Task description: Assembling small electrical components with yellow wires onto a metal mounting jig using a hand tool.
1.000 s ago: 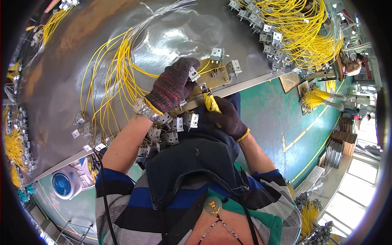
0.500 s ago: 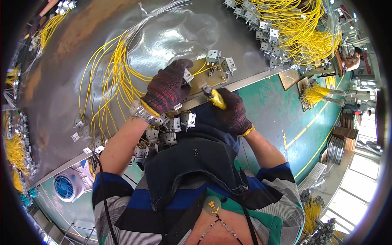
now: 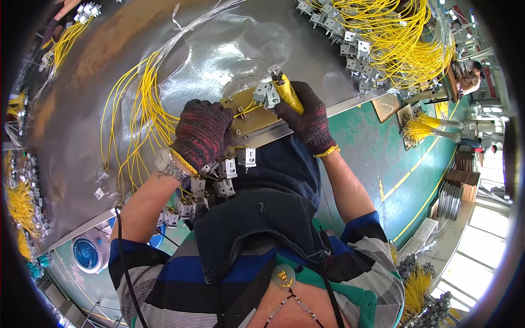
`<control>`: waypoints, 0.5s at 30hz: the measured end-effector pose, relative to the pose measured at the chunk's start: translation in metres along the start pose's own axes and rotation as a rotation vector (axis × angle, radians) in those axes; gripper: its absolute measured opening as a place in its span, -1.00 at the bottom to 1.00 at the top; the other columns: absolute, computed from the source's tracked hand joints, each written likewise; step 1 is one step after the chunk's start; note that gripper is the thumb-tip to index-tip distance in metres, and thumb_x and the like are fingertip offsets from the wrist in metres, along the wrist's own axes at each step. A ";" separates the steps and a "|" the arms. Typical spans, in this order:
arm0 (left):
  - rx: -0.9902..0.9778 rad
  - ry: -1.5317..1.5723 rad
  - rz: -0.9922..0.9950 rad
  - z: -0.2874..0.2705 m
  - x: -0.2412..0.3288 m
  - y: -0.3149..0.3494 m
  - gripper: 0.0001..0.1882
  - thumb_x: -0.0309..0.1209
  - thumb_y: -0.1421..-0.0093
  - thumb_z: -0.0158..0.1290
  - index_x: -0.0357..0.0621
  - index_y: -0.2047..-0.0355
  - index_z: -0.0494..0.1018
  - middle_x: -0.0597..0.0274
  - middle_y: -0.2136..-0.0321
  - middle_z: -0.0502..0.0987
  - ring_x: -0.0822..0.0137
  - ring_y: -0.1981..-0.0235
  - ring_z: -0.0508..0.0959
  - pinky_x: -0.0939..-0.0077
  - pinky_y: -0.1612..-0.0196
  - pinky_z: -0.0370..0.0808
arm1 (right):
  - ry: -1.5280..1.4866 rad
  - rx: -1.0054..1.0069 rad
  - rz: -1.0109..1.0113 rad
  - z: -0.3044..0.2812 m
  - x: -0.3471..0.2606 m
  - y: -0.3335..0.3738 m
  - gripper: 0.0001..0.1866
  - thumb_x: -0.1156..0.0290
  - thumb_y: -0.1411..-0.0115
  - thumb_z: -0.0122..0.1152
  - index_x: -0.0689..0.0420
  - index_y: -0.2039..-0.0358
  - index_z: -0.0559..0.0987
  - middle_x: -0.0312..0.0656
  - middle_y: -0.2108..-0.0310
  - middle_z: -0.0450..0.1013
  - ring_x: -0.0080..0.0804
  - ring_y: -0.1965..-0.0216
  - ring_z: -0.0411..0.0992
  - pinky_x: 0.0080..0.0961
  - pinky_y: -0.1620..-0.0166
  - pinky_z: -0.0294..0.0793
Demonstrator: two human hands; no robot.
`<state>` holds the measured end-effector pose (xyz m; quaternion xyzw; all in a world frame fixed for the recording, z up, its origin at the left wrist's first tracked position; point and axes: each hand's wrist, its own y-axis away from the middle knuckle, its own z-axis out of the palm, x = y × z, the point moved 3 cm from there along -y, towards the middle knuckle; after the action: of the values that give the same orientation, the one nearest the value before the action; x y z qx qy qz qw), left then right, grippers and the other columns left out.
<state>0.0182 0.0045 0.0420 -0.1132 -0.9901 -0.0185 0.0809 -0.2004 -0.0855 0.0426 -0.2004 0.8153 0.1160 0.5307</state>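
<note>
The person's right hand is wrapped round a yellow-handled tool, its metal tip angled up and away over the edge of the worktop. Right by that hand's fingertips sit a couple of silver metal brackets, at the far right end of a brass-coloured plate; I can't make out whether the fingers touch them. The left hand, in the same sort of dark knitted glove flecked with red, is curled at the plate's left end, and I can't tell from here whether it has hold of anything. A spray of yellow wires fans over the metal surface and runs in behind that hand. More brackets hang below it, in front of the worktop's edge. Farther right lies a big heap of yellow wires and brackets, and a fan stands down on the left.
</note>
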 end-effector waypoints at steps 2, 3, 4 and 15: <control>-0.004 -0.037 -0.034 0.002 -0.001 -0.002 -0.73 -0.24 0.03 0.24 0.01 0.29 0.57 0.19 0.30 0.60 0.10 0.20 0.58 0.16 0.04 0.41 | -0.002 -0.057 0.058 0.005 -0.004 -0.003 -0.51 0.28 -0.17 0.45 0.24 -0.03 0.50 -0.03 0.18 0.59 -0.33 0.16 0.58 -0.34 0.05 0.55; 0.007 -0.029 -0.043 0.001 -0.002 -0.003 -0.70 -0.26 0.04 0.24 0.02 0.25 0.58 0.19 0.27 0.60 0.10 0.18 0.58 0.16 0.03 0.41 | 0.002 -0.052 0.053 0.007 -0.005 -0.004 -0.51 0.29 -0.17 0.44 0.24 -0.03 0.50 -0.02 0.18 0.59 -0.31 0.16 0.58 -0.33 0.05 0.54; 0.018 -0.022 -0.052 0.000 -0.003 -0.003 -0.67 -0.27 0.05 0.24 0.03 0.21 0.58 0.18 0.24 0.60 0.10 0.16 0.58 0.16 0.02 0.41 | 0.006 -0.048 0.048 0.008 -0.005 -0.005 -0.51 0.29 -0.17 0.44 0.24 -0.03 0.50 -0.01 0.19 0.59 -0.30 0.16 0.58 -0.33 0.06 0.54; 0.408 0.365 -0.191 -0.015 -0.037 0.014 -0.32 -0.15 0.11 0.44 -0.07 -0.02 0.50 0.05 0.07 0.59 -0.04 0.03 0.57 0.13 -0.11 0.46 | 0.108 -0.023 -0.067 0.003 -0.003 0.002 -0.43 0.22 -0.08 0.51 0.23 -0.02 0.50 0.01 0.16 0.54 -0.19 0.14 0.55 -0.27 0.03 0.52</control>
<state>0.0593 0.0090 0.0512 0.0042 -0.9486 0.1534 0.2769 -0.1981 -0.0817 0.0440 -0.2395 0.8342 0.0967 0.4871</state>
